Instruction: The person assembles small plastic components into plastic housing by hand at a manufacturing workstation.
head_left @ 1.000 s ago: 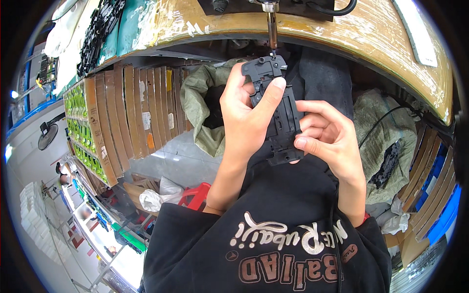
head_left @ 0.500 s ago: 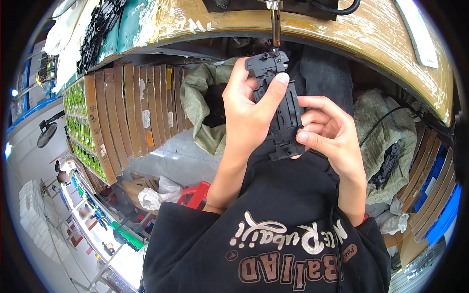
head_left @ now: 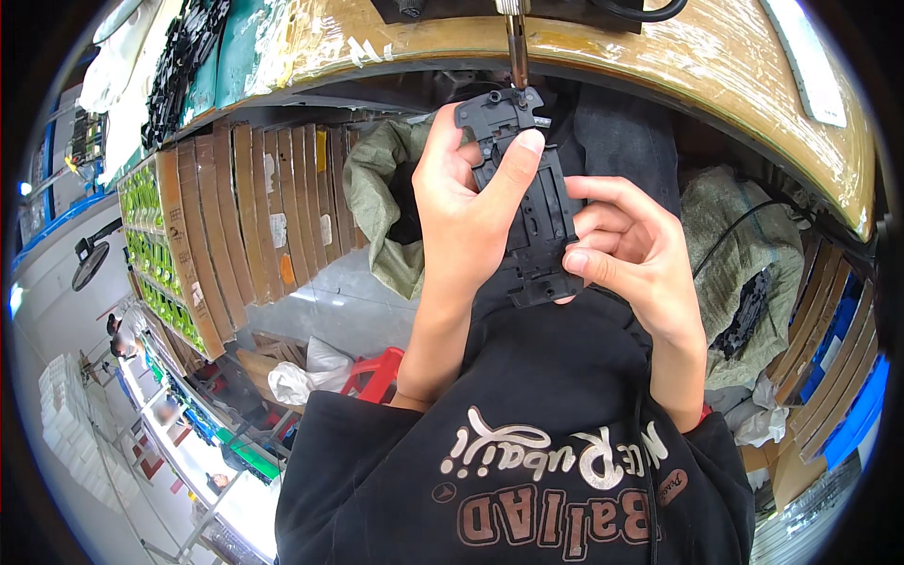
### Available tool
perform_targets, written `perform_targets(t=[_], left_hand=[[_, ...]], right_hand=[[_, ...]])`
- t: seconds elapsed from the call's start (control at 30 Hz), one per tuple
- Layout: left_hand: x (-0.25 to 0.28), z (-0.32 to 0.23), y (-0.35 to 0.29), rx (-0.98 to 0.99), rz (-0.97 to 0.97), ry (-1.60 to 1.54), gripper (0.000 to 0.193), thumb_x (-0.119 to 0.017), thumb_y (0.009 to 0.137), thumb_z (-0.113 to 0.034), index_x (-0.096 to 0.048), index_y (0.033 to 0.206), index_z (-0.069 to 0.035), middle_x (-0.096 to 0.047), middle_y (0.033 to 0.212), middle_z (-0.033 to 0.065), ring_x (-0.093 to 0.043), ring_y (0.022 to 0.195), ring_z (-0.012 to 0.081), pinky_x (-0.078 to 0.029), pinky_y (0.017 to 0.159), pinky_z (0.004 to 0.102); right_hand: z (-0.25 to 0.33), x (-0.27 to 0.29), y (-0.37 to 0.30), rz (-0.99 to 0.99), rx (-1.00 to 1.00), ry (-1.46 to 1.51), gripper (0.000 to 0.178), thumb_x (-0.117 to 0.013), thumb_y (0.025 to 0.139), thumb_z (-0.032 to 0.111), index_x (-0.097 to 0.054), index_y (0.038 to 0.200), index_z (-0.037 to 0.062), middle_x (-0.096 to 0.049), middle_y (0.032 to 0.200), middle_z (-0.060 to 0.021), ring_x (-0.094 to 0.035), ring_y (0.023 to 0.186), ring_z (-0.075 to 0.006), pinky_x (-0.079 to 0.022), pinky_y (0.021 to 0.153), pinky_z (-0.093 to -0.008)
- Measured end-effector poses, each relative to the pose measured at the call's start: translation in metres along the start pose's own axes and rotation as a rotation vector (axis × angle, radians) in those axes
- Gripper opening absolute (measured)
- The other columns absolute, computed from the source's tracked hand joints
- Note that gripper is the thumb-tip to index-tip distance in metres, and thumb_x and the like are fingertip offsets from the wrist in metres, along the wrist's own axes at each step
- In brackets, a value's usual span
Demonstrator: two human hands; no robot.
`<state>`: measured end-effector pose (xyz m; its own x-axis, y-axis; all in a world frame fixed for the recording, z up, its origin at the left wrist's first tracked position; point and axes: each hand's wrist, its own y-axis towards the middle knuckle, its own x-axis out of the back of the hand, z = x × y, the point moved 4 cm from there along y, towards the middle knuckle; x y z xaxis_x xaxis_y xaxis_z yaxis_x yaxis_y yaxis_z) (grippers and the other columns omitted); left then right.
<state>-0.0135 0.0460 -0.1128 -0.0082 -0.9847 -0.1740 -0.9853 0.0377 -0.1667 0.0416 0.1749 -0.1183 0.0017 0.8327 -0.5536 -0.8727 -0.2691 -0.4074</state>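
Two hands are being raised at the centre of the frame, forearms rising from the lower edge; a black plastic part [head_left: 527,202] is being gripped by the left hand [head_left: 466,212], fingers wrapped closed; its lower end is being pinched by the right hand [head_left: 631,250]; its top is being pressed against a screwdriver bit [head_left: 517,52] under the wooden bench edge [head_left: 659,66].
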Motion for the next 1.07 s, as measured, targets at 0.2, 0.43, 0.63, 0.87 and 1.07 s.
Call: perform_targets(t=[0.2, 0.43, 0.63, 0.87, 1.07], left_hand=[[0.001, -0.001, 0.0, -0.005, 0.006, -0.008, 0.025, -0.06, 0.078, -0.005, -0.047, 0.098, 0.002, -0.058, 0.082, 0.0059, -0.053, 0.067, 0.0059, -0.043, 0.057, 0.0184], [0.003, 0.0, -0.001, -0.037, 0.013, -0.014, 0.025, -0.06, 0.078, -0.006, -0.047, 0.098, 0.001, -0.058, 0.082, 0.0061, -0.053, 0.068, 0.0059, -0.043, 0.057, 0.018], [0.003, 0.01, -0.001, -0.045, 0.026, -0.053, 0.027, -0.06, 0.078, -0.007, -0.047, 0.101, 0.001, -0.057, 0.085, 0.0051, -0.053, 0.071, 0.0059, -0.043, 0.061, 0.0182], [-0.021, 0.04, -0.015, 0.121, 0.272, -0.02, 0.046, -0.059, 0.079, -0.01, -0.037, 0.118, 0.0, -0.055, 0.089, 0.006, -0.053, 0.07, 0.0086, -0.044, 0.057, 0.0192], [0.001, 0.087, -0.022, 0.387, 0.364, 0.204, 0.063, -0.061, 0.078, -0.019, -0.026, 0.129, -0.006, -0.057, 0.083, 0.0115, -0.053, 0.054, 0.0113, -0.043, 0.042, 0.0178]], right_hand=[[0.002, -0.001, -0.001, -0.003, 0.011, -0.005, 0.044, -0.063, 0.072, -0.004, -0.046, 0.113, -0.0043, -0.057, 0.08, -0.0058, -0.057, 0.071, -0.01, -0.048, 0.059, -0.02], [0.0, -0.001, 0.0, 0.02, 0.052, -0.023, 0.041, -0.062, 0.073, -0.003, -0.048, 0.111, -0.0027, -0.057, 0.079, -0.0057, -0.057, 0.072, -0.0102, -0.05, 0.061, -0.0217], [-0.003, 0.005, 0.002, 0.035, 0.036, -0.061, 0.038, -0.062, 0.074, -0.003, -0.048, 0.11, -0.0028, -0.056, 0.078, -0.0054, -0.056, 0.071, -0.0098, -0.05, 0.059, -0.0221], [-0.014, 0.049, -0.025, 0.042, -0.111, -0.092, 0.039, -0.062, 0.072, -0.005, -0.048, 0.108, -0.0024, -0.054, 0.079, -0.0036, -0.054, 0.071, -0.0086, -0.05, 0.06, -0.0234], [-0.005, 0.167, -0.123, -0.349, -0.163, -0.373, 0.036, -0.058, 0.073, -0.005, -0.047, 0.107, 0.0037, -0.051, 0.076, -0.0001, -0.052, 0.072, -0.0069, -0.047, 0.065, -0.0221]])
